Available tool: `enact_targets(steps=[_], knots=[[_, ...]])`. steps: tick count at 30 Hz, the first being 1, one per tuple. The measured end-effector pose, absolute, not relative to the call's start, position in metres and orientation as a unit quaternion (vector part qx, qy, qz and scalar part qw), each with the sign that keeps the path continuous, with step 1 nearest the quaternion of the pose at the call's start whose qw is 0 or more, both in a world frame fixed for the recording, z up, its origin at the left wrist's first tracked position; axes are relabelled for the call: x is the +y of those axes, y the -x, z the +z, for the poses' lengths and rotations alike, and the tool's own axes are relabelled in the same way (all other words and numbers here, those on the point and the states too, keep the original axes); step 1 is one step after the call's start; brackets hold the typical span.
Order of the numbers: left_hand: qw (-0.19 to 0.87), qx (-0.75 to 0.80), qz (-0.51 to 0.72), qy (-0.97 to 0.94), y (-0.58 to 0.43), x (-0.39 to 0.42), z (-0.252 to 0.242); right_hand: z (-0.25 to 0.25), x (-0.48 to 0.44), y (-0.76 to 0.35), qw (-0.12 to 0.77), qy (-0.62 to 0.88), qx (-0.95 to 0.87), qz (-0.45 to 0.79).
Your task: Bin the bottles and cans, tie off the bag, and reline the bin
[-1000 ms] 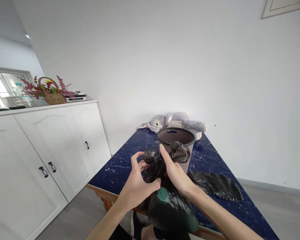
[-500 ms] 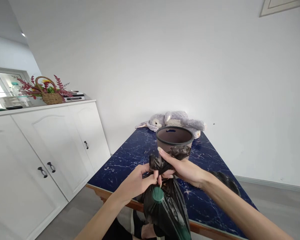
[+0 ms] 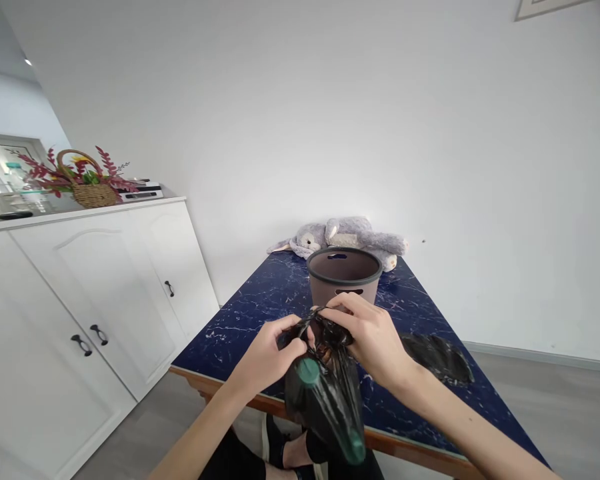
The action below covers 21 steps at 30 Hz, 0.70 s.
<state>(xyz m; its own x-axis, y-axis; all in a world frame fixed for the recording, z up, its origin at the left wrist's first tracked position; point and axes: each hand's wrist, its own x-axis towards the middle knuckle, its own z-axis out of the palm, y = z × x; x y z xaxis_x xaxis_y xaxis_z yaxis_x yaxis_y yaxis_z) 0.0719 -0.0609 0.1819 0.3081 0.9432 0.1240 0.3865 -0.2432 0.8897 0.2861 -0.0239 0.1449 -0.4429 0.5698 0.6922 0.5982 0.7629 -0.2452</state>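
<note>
Both hands grip the gathered neck of a black plastic garbage bag (image 3: 325, 393), which hangs in front of the table's near edge. My left hand (image 3: 275, 347) pinches the neck from the left, fingers curled. On the other side, my right hand (image 3: 367, 327) is closed on the bunched top, its fingers folded over the plastic. Green shapes press through the stretched film, one round near the top and another at the bottom. Just beyond my hands stands a brown-grey trash bin (image 3: 345, 267) with a dark rim and cut-out handles.
A folded black plastic bag (image 3: 437, 357) lies on the right of the blue marbled table (image 3: 250, 300). A grey plush toy (image 3: 350, 233) rests at the far end against the wall. To the left, a white cabinet (image 3: 105, 267) carries a flower basket (image 3: 94, 193).
My right hand has shifted from gripping under the bag's loose top to curling over it. The loose top is now gathered between both hands. The view has tilted slightly.
</note>
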Motion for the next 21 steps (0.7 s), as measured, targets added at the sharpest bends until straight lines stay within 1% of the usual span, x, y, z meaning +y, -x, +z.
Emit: enact_targets(steps=[2, 5, 7, 10, 13, 16, 19, 21], knots=[[0.388, 0.47, 0.365, -0.704, -0.072, -0.06, 0.178, 0.136, -0.024, -0.28, 0.417, 0.36, -0.831, -0.072], [0.405, 0.486, 0.429, -0.645, -0.072, -0.053, 0.173, 0.131, -0.025, -0.271, 0.428, 0.354, -0.827, -0.085], [0.445, 0.466, 0.454, -0.616, -0.074, -0.045, 0.173, 0.13, -0.026, -0.266, 0.433, 0.342, -0.831, -0.067], [0.489, 0.405, 0.449, -0.628, -0.078, -0.031, 0.174, 0.13, -0.025, -0.263, 0.448, 0.337, -0.827, -0.028], [0.455, 0.408, 0.472, -0.636, -0.081, -0.021, 0.172, 0.131, -0.024, -0.267, 0.447, 0.327, -0.832, -0.023], [0.424, 0.44, 0.492, -0.62, -0.079, -0.018, 0.166, 0.128, -0.022, -0.281, 0.42, 0.29, -0.86, -0.008], [0.435, 0.463, 0.486, -0.6, -0.07, -0.022, 0.158, 0.119, -0.024, -0.302, 0.407, 0.249, -0.878, 0.037], [0.474, 0.473, 0.472, -0.574, -0.06, -0.028, 0.15, 0.107, -0.029, -0.316, 0.42, 0.255, -0.868, 0.078]])
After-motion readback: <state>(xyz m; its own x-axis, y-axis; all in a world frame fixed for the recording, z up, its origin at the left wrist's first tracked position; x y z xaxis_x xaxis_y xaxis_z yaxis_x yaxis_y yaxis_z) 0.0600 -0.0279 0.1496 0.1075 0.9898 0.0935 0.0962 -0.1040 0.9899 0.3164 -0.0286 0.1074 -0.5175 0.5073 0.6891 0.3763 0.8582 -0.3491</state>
